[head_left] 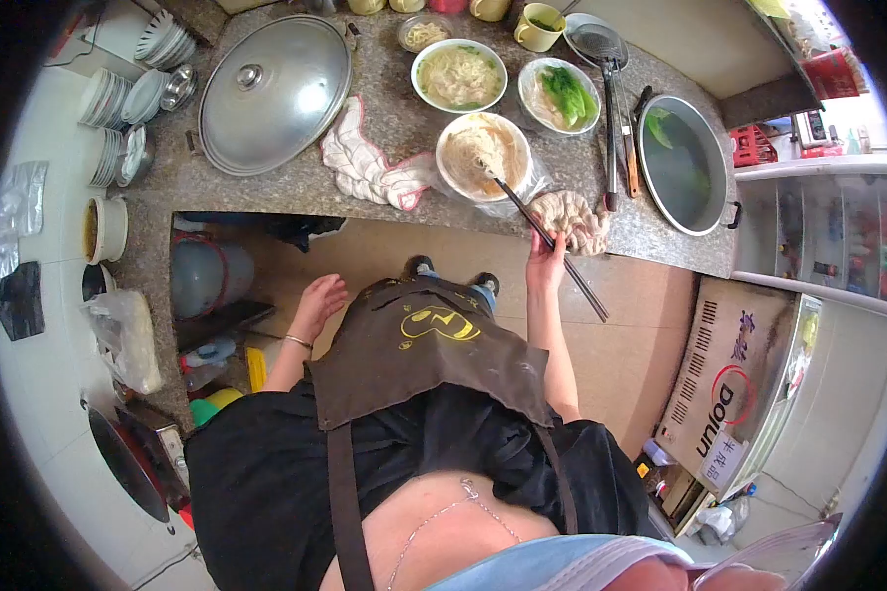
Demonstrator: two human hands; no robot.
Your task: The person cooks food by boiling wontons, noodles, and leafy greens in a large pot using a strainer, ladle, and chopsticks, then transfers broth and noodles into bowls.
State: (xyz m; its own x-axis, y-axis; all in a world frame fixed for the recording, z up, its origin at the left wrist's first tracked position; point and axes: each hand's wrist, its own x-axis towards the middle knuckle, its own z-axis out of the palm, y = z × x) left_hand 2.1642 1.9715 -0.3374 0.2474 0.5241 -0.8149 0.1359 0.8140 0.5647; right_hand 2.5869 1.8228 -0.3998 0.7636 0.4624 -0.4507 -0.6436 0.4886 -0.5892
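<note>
Long dark chopsticks (577, 274) are held in my right hand (546, 264), just off the counter's front edge. Their tips rest in a bowl of pale noodles (483, 156), which has a plastic bag around its base. My left hand (322, 298) hangs in front of the apron, away from the counter, its fingers loosely curled and apart with nothing in them. Behind the chopsticked bowl stands a bowl of noodle soup (460, 75). To its right is a bowl with green leaves (560, 96). A crumpled brownish cloth (572, 219) lies by my right hand.
A large lidded pan (274, 94) and a white cloth (363, 163) lie on the counter (389, 108) at left. At right are long-handled strainers (596, 41) and a deep pot of liquid (672, 172). Stacked plates (108, 97) stand far left; a Dolun box (724, 379) is low right.
</note>
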